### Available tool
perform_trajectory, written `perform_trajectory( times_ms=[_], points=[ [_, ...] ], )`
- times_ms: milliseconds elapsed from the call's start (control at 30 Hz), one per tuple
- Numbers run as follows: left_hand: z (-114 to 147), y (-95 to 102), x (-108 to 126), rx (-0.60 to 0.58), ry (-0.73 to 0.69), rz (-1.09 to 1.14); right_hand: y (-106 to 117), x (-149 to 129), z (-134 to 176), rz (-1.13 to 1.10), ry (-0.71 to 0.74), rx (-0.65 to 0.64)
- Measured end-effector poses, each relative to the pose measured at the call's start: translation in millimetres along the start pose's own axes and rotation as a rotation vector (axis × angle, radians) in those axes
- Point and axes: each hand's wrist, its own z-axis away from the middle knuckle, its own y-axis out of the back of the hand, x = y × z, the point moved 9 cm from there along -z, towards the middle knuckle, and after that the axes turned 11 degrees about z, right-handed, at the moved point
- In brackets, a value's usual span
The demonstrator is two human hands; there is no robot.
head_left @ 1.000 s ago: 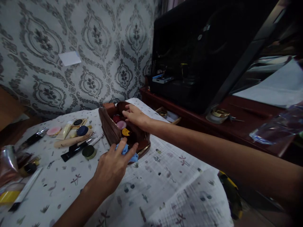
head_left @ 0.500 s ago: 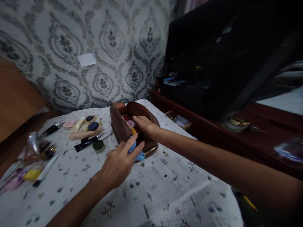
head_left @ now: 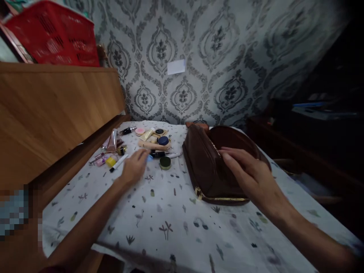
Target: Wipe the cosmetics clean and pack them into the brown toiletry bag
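Observation:
My left hand (head_left: 136, 165), slightly smeared by motion, is over the spread of makeup. A small bit of blue cloth (head_left: 149, 158) shows at its closed fingertips. On the right, a brown leather-look cosmetic bag (head_left: 204, 163) with a gold zip stands unzipped on the tablecloth. My right hand (head_left: 250, 176) reaches over its opening, thumb and fingers closed on the upper edge of the near wall. What lies inside is hidden. Close to my left hand are a round dark green-lidded jar (head_left: 165, 163), a navy round compact (head_left: 163, 140) and a white pen-like tube (head_left: 118, 163).
More cosmetics lie at the back left, including a shiny tube (head_left: 113, 140) and a pink compact (head_left: 140, 131). A wooden panel (head_left: 57, 102) bounds the left, with a red basket (head_left: 62, 36) above it. Dark furniture with an open drawer (head_left: 309, 185) flanks the right.
My left hand has moved left from the bag to the makeup, taking the blue cloth along. My right hand has come out of the bag onto its edge. The view has swung left.

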Motion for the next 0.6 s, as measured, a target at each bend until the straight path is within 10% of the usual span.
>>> perform_trajectory(
  times_ms=[233,400,600],
  points=[
    [31.1,34.8,-141.4,-0.108,0.694,-0.220,3.4,-64.4,39.1,0.051,0.344,0.226],
    [53.6,16.2,-167.6,-0.308,0.847,-0.095,-55.7,-87.6,55.3,-0.083,0.470,0.045],
    [57.8,17.7,-174.5,-0.251,0.863,-0.050,-141.3,-87.0,63.3,-0.267,0.341,-0.273]
  ],
)
